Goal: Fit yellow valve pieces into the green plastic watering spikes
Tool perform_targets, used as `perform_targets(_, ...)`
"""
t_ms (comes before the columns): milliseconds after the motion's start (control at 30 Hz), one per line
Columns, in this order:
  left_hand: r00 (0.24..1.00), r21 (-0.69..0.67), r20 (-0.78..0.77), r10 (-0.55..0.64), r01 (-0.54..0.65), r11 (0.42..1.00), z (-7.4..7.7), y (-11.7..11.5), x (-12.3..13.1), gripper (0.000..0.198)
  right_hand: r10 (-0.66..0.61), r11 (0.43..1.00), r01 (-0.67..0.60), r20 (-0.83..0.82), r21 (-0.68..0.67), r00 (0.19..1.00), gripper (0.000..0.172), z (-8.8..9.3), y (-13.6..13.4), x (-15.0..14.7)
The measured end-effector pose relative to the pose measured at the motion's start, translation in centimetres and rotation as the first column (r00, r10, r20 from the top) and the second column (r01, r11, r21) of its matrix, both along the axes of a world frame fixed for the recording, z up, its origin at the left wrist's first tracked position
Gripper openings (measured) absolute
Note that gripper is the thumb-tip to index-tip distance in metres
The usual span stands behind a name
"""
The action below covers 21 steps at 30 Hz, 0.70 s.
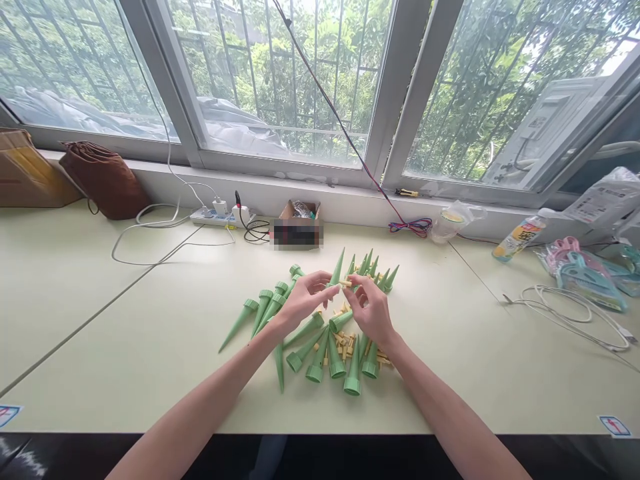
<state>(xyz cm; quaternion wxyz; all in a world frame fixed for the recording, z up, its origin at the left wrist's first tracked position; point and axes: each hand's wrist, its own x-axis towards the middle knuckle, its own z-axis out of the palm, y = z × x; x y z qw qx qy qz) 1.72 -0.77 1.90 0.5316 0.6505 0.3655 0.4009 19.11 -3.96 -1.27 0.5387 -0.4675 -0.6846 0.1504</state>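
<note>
My left hand (311, 297) is closed around the lower part of a green plastic watering spike (338, 267), whose point is up. Between the thumb and fingers of my right hand (371, 308) is a small pale-yellow plug (346, 283), right beside that spike. Under and between both hands lies a pile of similar yellow pieces (344, 347), partly hidden by loose green spikes (316, 365) with wide open ends toward me. To the left, several spikes with ridged caps (265, 301) lie on the table. Behind my right hand, more spikes (389, 279) stand point up.
On the pale table (150, 347), a power strip (213, 217) with cables and a small box (300, 213) sit by the window. A brown pouch (105, 180) lies at the back left. To the right are a bottle (520, 237), a white cable (575, 313) and bagged plastic tools (590, 277).
</note>
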Motion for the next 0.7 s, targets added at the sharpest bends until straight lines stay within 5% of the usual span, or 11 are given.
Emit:
perform_targets(400,0.998,-0.022,0.027,-0.062,0.063,0.998,0.29,-0.13,0.06,0.03,-0.01,0.997,0.008,0.033,0.072,0.999,0.017,-0.38,0.35,0.37)
perform_targets(700,0.999,0.093,-0.048,-0.012,0.016,0.996,-0.69,0.11,0.17,0.036,0.025,0.999,-0.025,-0.003,-0.036,1.0,0.025,-0.36,0.16,0.19)
